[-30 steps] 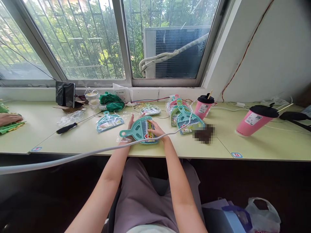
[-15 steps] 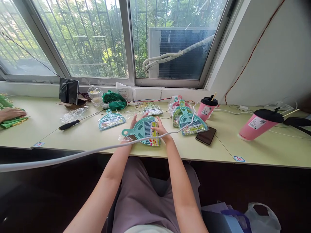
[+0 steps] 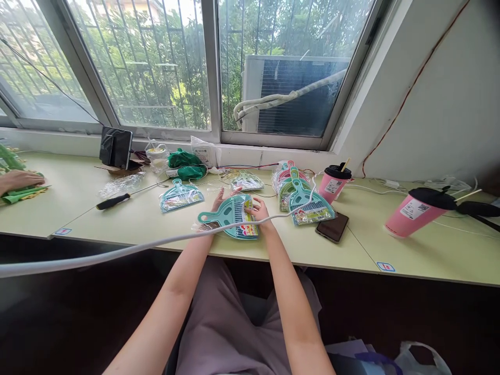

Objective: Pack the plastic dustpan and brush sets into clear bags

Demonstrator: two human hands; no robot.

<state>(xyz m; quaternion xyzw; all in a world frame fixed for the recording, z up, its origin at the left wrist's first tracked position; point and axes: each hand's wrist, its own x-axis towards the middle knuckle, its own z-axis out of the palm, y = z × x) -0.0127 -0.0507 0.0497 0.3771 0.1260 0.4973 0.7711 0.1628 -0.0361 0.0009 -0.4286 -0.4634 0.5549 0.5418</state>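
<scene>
In front of me, over the near table edge, is a teal dustpan [image 3: 225,213] with a dark-bristled brush in it and a colourful printed card [image 3: 249,217] at its wide end. Clear plastic film shows near its handle. My left hand [image 3: 219,202] supports the dustpan from beneath and behind, its fingers partly showing past the upper edge. My right hand [image 3: 261,213] grips the wide end, fingers on the card. To the left lies a wrapped teal dustpan set [image 3: 182,197]; another wrapped set [image 3: 247,180] is farther back. Several wrapped sets [image 3: 308,203] are stacked on the right.
A white cable [image 3: 156,241] crosses in front of the dustpan. To the right are a phone [image 3: 333,227] and two pink cups [image 3: 333,185]. A black-handled screwdriver [image 3: 113,202], tablet [image 3: 116,147] and green bundle [image 3: 183,164] lie left. Another person's hand [image 3: 23,180] rests on green material.
The view has tilted up slightly, so everything sits a little lower. My right fingers have shifted slightly on the card; both hands stay at the dustpan.
</scene>
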